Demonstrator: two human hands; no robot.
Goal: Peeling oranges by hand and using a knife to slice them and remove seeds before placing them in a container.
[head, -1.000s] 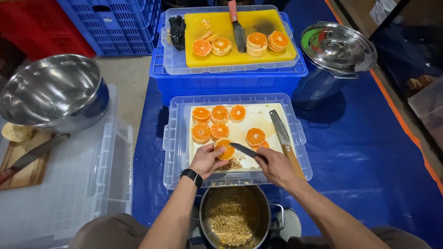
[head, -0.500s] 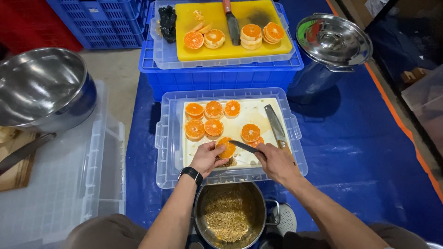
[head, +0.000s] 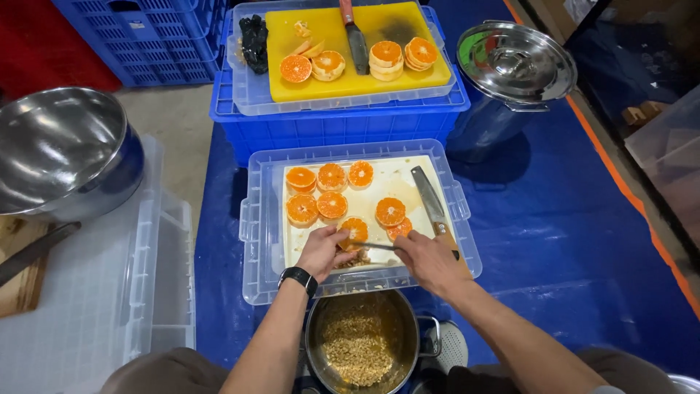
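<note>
My left hand [head: 325, 252] holds an orange half [head: 355, 230] cut side up over the near edge of a white cutting board [head: 390, 191]. My right hand [head: 426, 259] grips a small thin tool [head: 373, 246] whose tip points at that orange half. A small pile of seeds [head: 354, 258] lies on the board under the fruit. Several more orange halves [head: 332, 191] lie on the board, and a large knife [head: 432, 204] rests along its right side. A steel pot [head: 361, 343] with pale seeds in it stands just below my hands.
The board sits on a clear plastic lid [head: 254, 226] on a blue tarp [head: 569, 241]. Behind, a yellow board [head: 350, 69] with orange halves and a knife tops a blue crate [head: 335, 124]. A lidded steel pot [head: 514, 69] stands right, a steel bowl [head: 58, 157] left.
Both hands stay at the same orange half with the tool's tip working at it. The view has shifted a little, so everything sits slightly lower in the picture.
</note>
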